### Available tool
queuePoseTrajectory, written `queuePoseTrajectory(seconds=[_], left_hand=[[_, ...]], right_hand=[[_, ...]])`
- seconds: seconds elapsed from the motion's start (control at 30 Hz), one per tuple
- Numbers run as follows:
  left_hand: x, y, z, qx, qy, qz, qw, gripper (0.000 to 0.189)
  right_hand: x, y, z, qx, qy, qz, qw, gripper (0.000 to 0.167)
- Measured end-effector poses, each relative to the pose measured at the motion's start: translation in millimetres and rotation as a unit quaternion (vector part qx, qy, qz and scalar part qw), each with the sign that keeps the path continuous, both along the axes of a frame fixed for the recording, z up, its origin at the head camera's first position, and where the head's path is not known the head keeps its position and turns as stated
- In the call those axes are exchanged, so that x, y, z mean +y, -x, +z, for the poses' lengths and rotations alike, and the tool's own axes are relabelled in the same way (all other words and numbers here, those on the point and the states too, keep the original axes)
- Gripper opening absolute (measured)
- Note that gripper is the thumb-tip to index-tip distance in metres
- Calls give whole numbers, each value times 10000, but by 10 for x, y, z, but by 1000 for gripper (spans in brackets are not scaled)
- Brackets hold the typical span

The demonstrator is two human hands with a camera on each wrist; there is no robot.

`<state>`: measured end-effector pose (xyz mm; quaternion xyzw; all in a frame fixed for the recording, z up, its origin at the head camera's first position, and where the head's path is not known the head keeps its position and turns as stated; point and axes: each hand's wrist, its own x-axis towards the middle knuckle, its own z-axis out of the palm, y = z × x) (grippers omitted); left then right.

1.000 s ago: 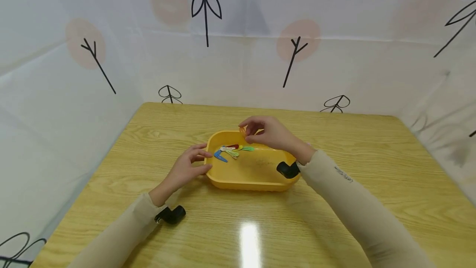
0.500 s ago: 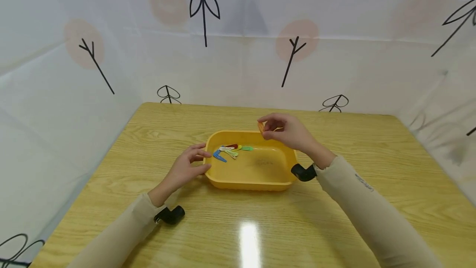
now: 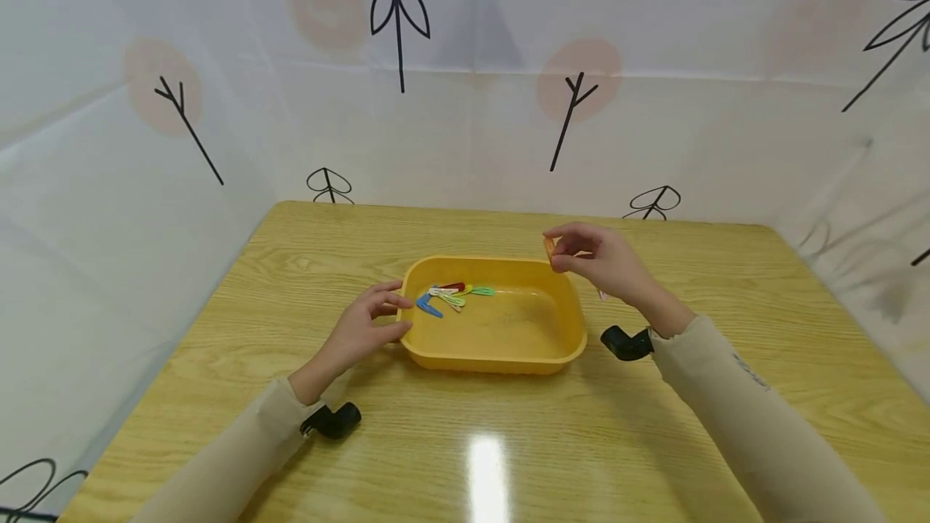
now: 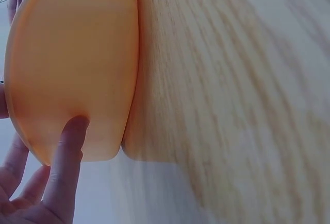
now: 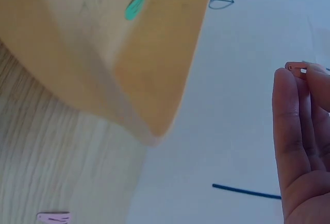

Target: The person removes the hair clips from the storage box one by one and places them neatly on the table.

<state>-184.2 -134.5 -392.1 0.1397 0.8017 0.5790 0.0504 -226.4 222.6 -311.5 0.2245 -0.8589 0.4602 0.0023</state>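
My right hand [image 3: 601, 261] pinches an orange snap hair clip [image 3: 550, 250] between thumb and fingers, above the far right corner of a yellow plastic tray [image 3: 501, 364]. In the right wrist view the same clip [image 5: 296, 67] shows at the fingertips. My left hand [image 3: 363, 323] grips the tray's left end, some fingertips over the rim; in the left wrist view a digit [image 4: 69, 149] presses its outer wall. Several hair clips lie in the tray's left part, among them a blue clip [image 3: 429, 307], a green clip [image 3: 483, 291] and a red clip [image 3: 455, 286].
A pink hair clip [image 5: 53, 217] lies on the wooden table [image 3: 407, 442] to the right of the tray, mostly behind my right hand in the head view. A patterned white cloth [image 3: 472, 135] hangs behind the table.
My right hand has moved right with the orange hair clip, from over the tray's far middle to its far right corner. The left hand and the tray stay in place.
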Motion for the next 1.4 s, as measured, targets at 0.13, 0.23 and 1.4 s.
queuePoseTrajectory(seconds=[0.13,0.23,1.4], left_hand=[[4,-2,0,7,1,15,10000,29],[5,-2,-4,58,8,13,10000,29],[28,-54,75,223,211,79,9995,27]], right_hand=[[83,-4,-26,11,45,-103,9999,33],[140,-15,-38,52,79,-157,9998,33],[801,43,-520,-522,394,-1050,9923,39]])
